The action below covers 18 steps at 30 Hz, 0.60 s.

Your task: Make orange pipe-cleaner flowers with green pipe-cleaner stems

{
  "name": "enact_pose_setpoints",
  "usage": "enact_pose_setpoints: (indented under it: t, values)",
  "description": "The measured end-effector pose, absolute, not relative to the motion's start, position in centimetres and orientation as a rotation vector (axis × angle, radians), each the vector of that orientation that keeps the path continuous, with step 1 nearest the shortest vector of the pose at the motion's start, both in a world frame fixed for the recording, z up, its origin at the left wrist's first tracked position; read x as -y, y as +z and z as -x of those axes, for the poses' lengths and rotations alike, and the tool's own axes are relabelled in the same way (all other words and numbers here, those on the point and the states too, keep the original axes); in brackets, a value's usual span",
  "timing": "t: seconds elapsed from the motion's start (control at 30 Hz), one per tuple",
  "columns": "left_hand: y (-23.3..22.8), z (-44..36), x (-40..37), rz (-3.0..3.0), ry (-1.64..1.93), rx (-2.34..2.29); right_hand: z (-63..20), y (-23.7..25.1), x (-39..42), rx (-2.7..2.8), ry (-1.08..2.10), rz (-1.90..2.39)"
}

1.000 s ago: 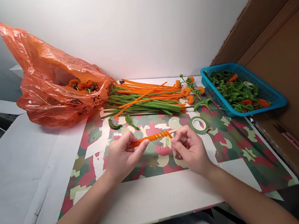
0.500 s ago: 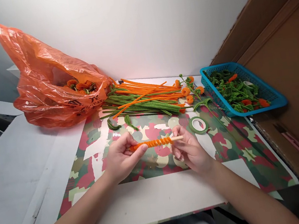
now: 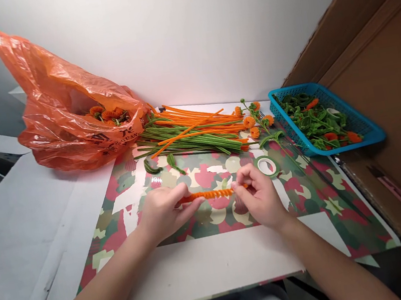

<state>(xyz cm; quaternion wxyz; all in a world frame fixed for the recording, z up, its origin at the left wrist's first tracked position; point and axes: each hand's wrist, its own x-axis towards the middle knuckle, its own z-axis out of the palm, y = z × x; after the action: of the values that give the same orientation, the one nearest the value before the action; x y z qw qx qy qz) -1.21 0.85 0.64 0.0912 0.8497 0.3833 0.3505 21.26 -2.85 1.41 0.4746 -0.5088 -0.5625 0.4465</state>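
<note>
An orange pipe cleaner (image 3: 215,194), wound in a spiral, stretches level between my two hands above the patterned mat. My left hand (image 3: 164,210) grips its left end between thumb and fingers. My right hand (image 3: 263,197) pinches the other end with thumb and forefinger, and a bit of orange shows past the fingertips. Whether the pale stick is still inside the spiral cannot be made out. Just behind my right hand lies a roll of green tape (image 3: 273,171). Two small green leaf pieces (image 3: 174,164) rest beyond my left hand.
Orange and green pipe cleaners (image 3: 190,131) lie in a pile at the back. An orange plastic bag (image 3: 69,135) holding orange flowers stands left. Beside a flower stem (image 3: 249,122) is a blue basket (image 3: 368,136) of green and orange pieces. A pink cutter (image 3: 395,190) lies on cardboard at right.
My right hand has turned and closed over the right end of the spiral. The pale stick end that stuck out there is now out of sight. My left hand has barely shifted.
</note>
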Motion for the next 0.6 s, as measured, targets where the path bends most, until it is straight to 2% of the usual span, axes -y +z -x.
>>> enact_pose_setpoints:
  t: [0.1,0.17,0.33,0.6]
  values:
    - [0.6,0.9,-0.5,-2.471,1.129,-1.259,-20.9,0.6,3.3,1.493,0.775,1.234]
    - [0.5,0.7,-0.3,-2.431,1.196,-1.294,-20.5,0.2,3.5,1.436,0.743,1.243]
    - [0.2,0.3,0.2,-2.361,1.265,-1.342,-19.5,0.2,3.4,1.021,1.068,1.228]
    - [0.1,-0.5,0.7,-2.261,1.321,-1.405,-19.0,0.3,3.2,0.743,1.212,1.178]
